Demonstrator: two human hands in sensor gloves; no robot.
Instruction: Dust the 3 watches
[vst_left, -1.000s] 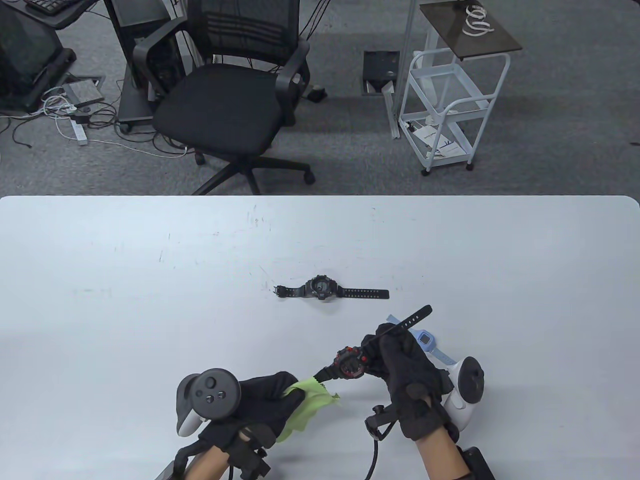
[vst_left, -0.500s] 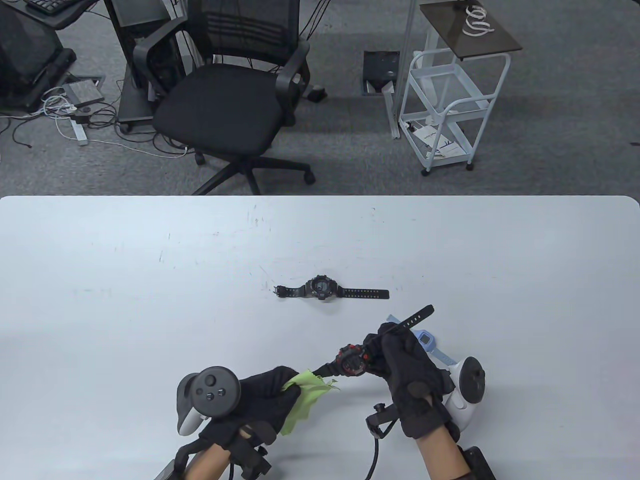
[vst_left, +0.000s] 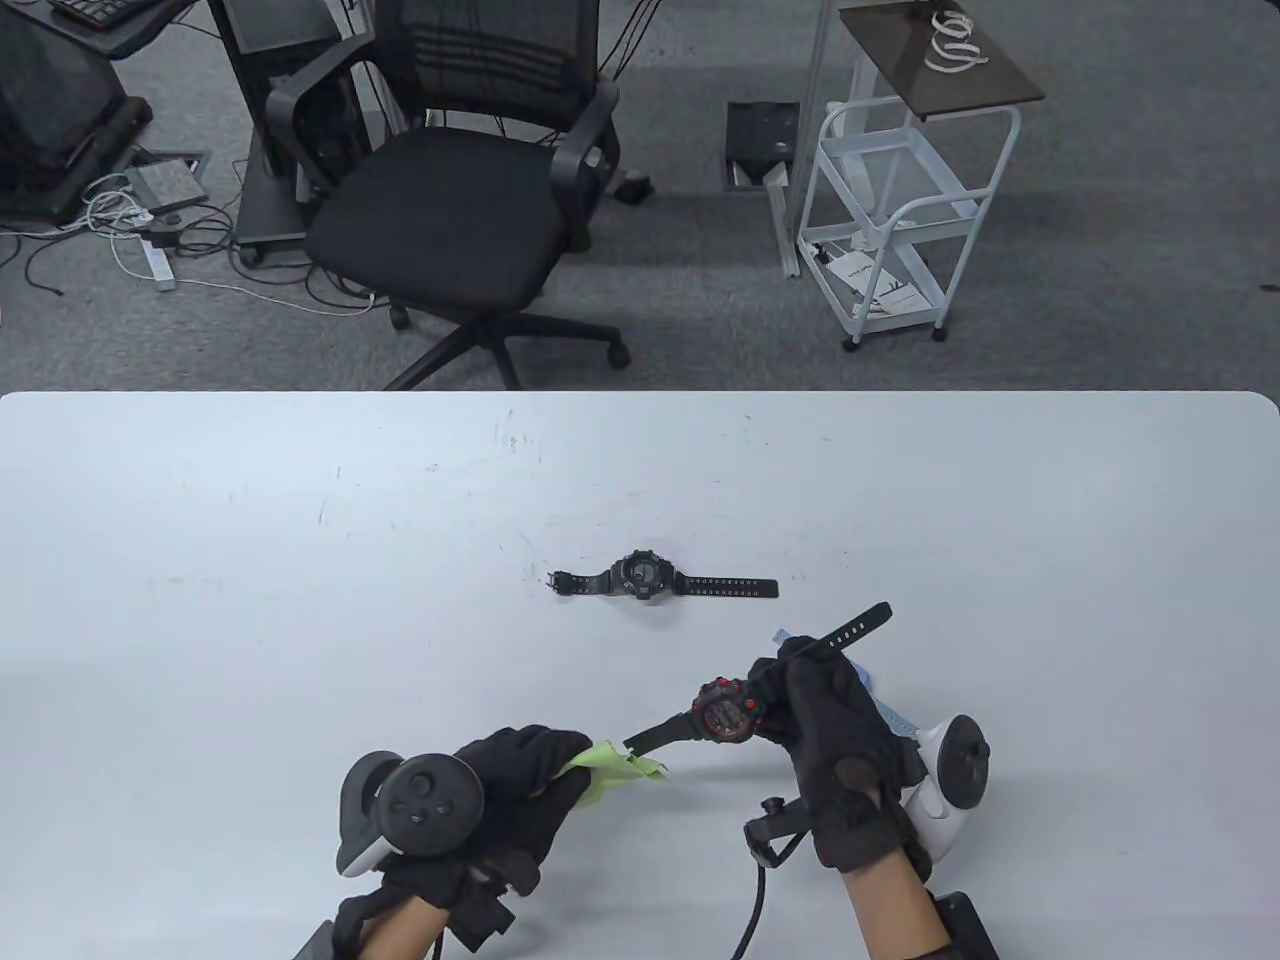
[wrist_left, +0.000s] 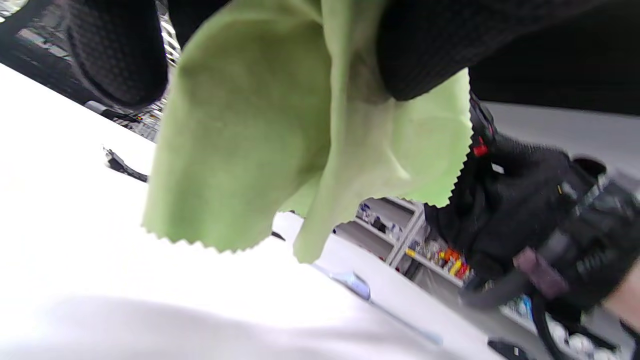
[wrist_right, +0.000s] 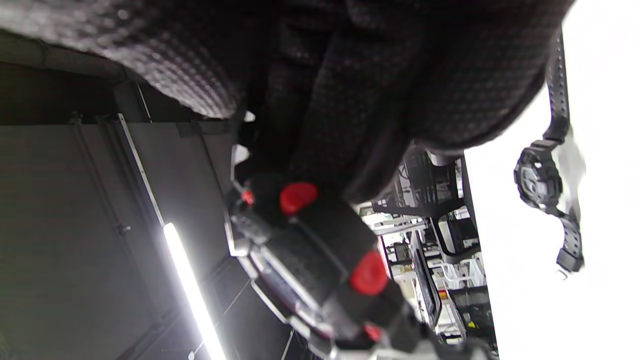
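Right hand (vst_left: 835, 740) fingers clamped on red watch (vst_left: 728, 712) above the table (vst_left: 250, 600), strap axis running lower left to upper right, left hand (vst_left: 510, 790) pinching green cloth (vst_left: 615, 765) near its lower strap tip, black watch (vst_left: 645, 577) lying left-right mid-table

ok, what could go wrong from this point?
The right hand holds the red-and-black watch by one strap, so wiping pressure could twist it loose. The green cloth in the left hand sits off the strap tip and may miss. The light blue watch lies half hidden under the right hand, easily knocked.
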